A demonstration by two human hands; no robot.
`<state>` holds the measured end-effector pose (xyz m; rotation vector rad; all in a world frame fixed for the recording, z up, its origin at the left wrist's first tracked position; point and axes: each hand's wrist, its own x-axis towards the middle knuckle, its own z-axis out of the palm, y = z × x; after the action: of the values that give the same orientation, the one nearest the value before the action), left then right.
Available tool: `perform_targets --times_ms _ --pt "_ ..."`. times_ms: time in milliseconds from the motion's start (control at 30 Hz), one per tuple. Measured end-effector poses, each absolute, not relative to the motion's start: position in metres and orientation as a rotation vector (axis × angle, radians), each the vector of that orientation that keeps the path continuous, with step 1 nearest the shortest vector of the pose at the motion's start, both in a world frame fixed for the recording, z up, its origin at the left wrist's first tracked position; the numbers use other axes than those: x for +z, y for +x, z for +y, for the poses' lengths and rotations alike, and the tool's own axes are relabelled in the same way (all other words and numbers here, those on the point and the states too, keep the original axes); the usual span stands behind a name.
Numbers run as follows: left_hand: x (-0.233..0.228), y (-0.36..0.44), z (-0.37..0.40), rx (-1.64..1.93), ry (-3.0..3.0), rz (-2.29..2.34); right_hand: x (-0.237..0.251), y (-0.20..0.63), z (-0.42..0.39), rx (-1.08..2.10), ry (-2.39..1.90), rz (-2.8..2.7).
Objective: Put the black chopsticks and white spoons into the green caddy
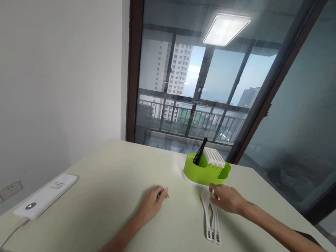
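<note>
The right hand [226, 198] lies on the pale table [109, 183], its fingers curled loosely over the bowl ends of the white spoons [211, 219]; whether they pinch a spoon or merely rest on it I cannot tell; the spoons lie side by side, their long axis running from under that hand back toward the person; just beyond the fingertips sits the green cutlery holder [205, 171]; the left hand [154, 200], half-curled and holding nothing, rests well to the left.
</note>
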<state>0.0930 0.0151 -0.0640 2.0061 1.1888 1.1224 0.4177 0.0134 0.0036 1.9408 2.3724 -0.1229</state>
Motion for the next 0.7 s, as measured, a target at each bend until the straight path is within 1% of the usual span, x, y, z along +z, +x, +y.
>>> perform_targets --times_ms 400,567,700 --pt "-0.063 0.093 0.017 1.098 2.026 1.210 -0.026 0.403 0.035 -0.534 1.988 2.372" --pt "-0.064 0.093 0.017 1.094 2.027 1.210 -0.026 0.383 0.032 -0.689 1.939 2.388" --pt "-0.064 0.093 0.017 1.101 2.034 1.207 -0.018 0.363 0.026 -0.815 1.857 2.480"
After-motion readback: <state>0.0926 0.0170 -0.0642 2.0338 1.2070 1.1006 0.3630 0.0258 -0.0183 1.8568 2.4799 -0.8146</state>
